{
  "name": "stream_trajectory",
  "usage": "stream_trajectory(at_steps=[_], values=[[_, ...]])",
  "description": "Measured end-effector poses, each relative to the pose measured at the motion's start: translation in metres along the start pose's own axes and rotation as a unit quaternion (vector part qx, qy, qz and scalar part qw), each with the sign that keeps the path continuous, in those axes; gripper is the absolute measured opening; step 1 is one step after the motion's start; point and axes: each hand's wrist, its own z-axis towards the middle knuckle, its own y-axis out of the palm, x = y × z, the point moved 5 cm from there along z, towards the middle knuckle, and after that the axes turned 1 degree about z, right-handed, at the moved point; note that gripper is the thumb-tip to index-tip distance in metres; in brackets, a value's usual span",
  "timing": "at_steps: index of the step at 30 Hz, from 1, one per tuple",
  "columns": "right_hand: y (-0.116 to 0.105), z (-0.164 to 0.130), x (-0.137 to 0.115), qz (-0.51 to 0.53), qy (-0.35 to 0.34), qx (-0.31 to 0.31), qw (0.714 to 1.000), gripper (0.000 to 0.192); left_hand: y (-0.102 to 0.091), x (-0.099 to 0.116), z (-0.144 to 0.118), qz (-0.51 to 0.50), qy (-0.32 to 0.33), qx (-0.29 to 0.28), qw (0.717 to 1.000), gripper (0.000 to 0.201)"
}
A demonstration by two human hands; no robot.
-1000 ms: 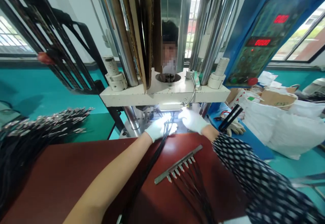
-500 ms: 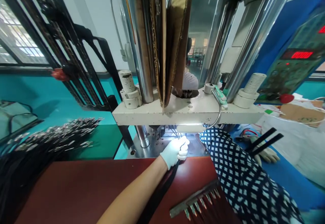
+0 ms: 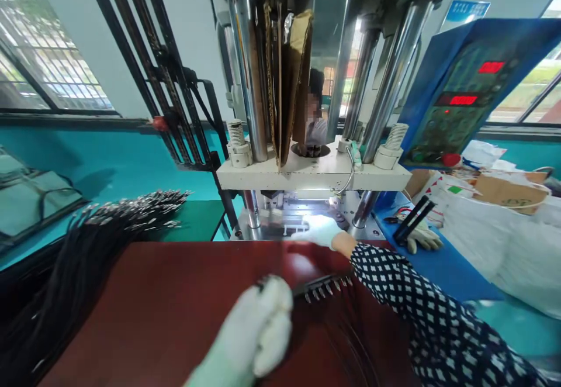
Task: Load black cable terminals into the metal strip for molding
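Note:
My right hand [image 3: 322, 231], in a white glove, reaches over the front of the press bed [image 3: 272, 232]. A pale branched piece [image 3: 296, 228] shows at its fingertips, blurred. In the foreground my left hand [image 3: 263, 328], also gloved and smeared by motion, is closed. A small dark thing shows at the top of its fingers, too blurred to name. Just right of that hand lies a dark metal bar [image 3: 315, 284] with several metal-tipped cables [image 3: 357, 340] set along it. The hand covers the bar's left end; whether it touches the bar I cannot tell.
A press plate [image 3: 307, 181] hangs above the bed between steel columns, with cardboard [image 3: 293, 89] standing on it. Black cables [image 3: 87, 258] with shiny ends lie left on the red-brown table [image 3: 175, 293]. Right are a control box [image 3: 464, 100], black-handled tool [image 3: 414, 220], work glove [image 3: 425, 238] and white sacks [image 3: 491, 241].
My left hand has drawn back from the press bed toward me, near the metal bar. My right hand now shows in front of the bed. The camera view has shifted and straightened.

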Motion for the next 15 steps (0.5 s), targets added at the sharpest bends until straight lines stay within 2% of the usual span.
stream_trajectory(at_steps=[1, 2, 3, 4, 5, 6, 7, 8, 9, 10, 11, 12, 13, 14, 15], values=[[0.012, -0.003, 0.002, 0.011, -0.035, -0.059, 0.998, 0.044, -0.028, 0.027, -0.009, 0.02, 0.066, 0.086, 0.994, 0.051], [0.023, -0.006, 0.003, 0.021, -0.065, -0.113, 0.991, 0.043, -0.058, 0.055, -0.017, 0.046, 0.123, 0.173, 0.976, 0.043], [0.032, -0.01, 0.005, 0.03, -0.089, -0.155, 0.983, 0.039, -0.085, 0.081, -0.023, 0.073, 0.155, 0.228, 0.959, 0.042], [0.039, -0.014, 0.006, 0.037, -0.103, -0.183, 0.977, 0.036, -0.11, 0.104, -0.025, 0.109, 0.172, 0.258, 0.944, 0.043], [0.044, -0.017, 0.007, 0.043, -0.112, -0.203, 0.972, 0.032, -0.133, 0.123, -0.025, 0.17, 0.173, 0.294, 0.924, 0.043], [0.049, -0.02, 0.006, 0.048, -0.117, -0.216, 0.968, 0.03, -0.152, 0.136, -0.022, 0.263, 0.144, 0.336, 0.893, 0.042], [0.053, -0.022, 0.006, 0.051, -0.118, -0.225, 0.966, 0.029, -0.167, 0.144, -0.017, 0.352, 0.111, 0.378, 0.849, 0.041], [0.056, -0.024, 0.004, 0.055, -0.117, -0.233, 0.964, 0.031, -0.174, 0.147, -0.008, 0.396, 0.1, 0.404, 0.818, 0.038], [0.06, -0.026, 0.003, 0.058, -0.115, -0.239, 0.962, 0.033, -0.175, 0.145, 0.003, 0.453, 0.095, 0.425, 0.778, 0.033], [0.063, -0.028, 0.001, 0.062, -0.113, -0.243, 0.961, 0.035, -0.168, 0.138, 0.018, 0.515, 0.103, 0.425, 0.737, 0.028], [0.066, -0.028, 0.0, 0.068, -0.111, -0.246, 0.961, 0.038, -0.154, 0.129, 0.036, 0.596, 0.116, 0.403, 0.684, 0.024], [0.068, -0.028, 0.0, 0.074, -0.111, -0.247, 0.96, 0.039, -0.135, 0.114, 0.056, 0.691, 0.131, 0.349, 0.619, 0.028], [0.07, -0.025, 0.002, 0.083, -0.116, -0.247, 0.958, 0.038, -0.116, 0.095, 0.077, 0.763, 0.149, 0.264, 0.572, 0.032], [0.071, -0.021, 0.005, 0.093, -0.123, -0.244, 0.958, 0.036, -0.099, 0.076, 0.095, 0.802, 0.161, 0.19, 0.543, 0.037], [0.071, -0.013, 0.01, 0.102, -0.13, -0.235, 0.958, 0.034, -0.087, 0.059, 0.109, 0.821, 0.17, 0.138, 0.527, 0.04]])
